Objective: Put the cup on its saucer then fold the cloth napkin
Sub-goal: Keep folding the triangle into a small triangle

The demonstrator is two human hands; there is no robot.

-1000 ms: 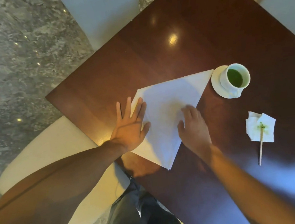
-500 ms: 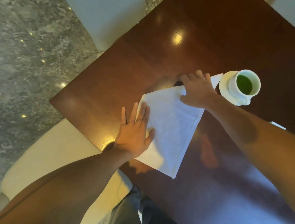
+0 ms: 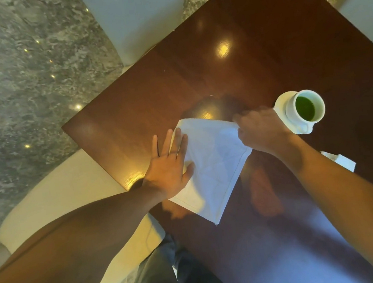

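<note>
Head view, fold in progress. My left hand lies flat, fingers straight and spread, pressing the near-left edge of the cloth napkin onto the bench. My right hand has its fingers curled, pinching the napkin's far-right corner, which is lifted and turned back toward the left. The napkin's long axis runs from its pointed end near my body up toward the far edge by the left fingertips; the coming move, as I judge it, carries the pinched corner leftward across that axis toward the pinned side, so the right hand does the travelling and the left serves as anchor. The cup, holding green liquid, already sits on its saucer, just beside the right hand on its far-right side; I would keep the wrist clear of it. A white paper scrap shows partly behind the right forearm.
</note>
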